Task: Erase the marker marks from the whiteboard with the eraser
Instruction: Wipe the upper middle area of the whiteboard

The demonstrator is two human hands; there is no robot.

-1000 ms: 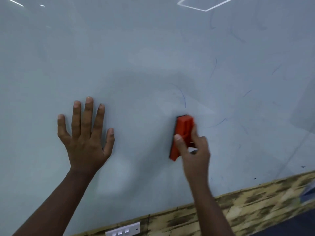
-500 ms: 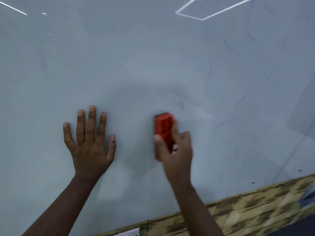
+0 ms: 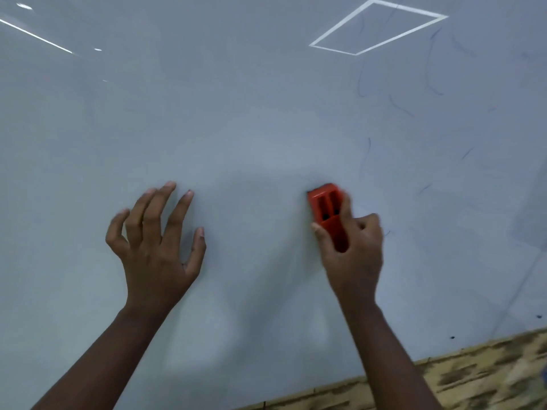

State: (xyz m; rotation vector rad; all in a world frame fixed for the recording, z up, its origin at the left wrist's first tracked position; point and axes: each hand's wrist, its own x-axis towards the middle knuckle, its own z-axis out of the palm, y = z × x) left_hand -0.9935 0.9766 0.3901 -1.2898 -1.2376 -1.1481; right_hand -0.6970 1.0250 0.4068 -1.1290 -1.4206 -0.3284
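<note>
Whiteboard [image 3: 236,128] fills almost the whole frame, pale grey-blue and glossy. In the upper right of the frame a white four-sided outline [image 3: 377,26] is mirrored in its surface, and in the upper left a thin bright streak [image 3: 35,37] is mirrored too. Thin blue marker marks [image 3: 368,149] are scattered over the right part of the board, from the upper right corner down to the middle right; they are faint, short and curved.

The right hand [image 3: 352,253] is a little right of the centre of the frame and holds an orange-red eraser [image 3: 327,211] against the board. The thumb lies on the left edge of the eraser and the other fingers [image 3: 367,223] are curled round its right side, so the grip is firm around the lower half. The top half of the eraser shows above the hand, with two long grooves in its back. The eraser stands almost upright, tilted slightly to the left at its top, and looks a little blurred.

The left hand [image 3: 157,250] is left of the centre, well apart from the eraser. It holds nothing. Its fingers are spread and slightly bent, pointing to the top of the frame; I cannot tell whether the tips touch the board.

In the lower right corner, under the edge of the board, is a strip of wood-patterned surface [image 3: 473,377] in yellow and brown.
</note>
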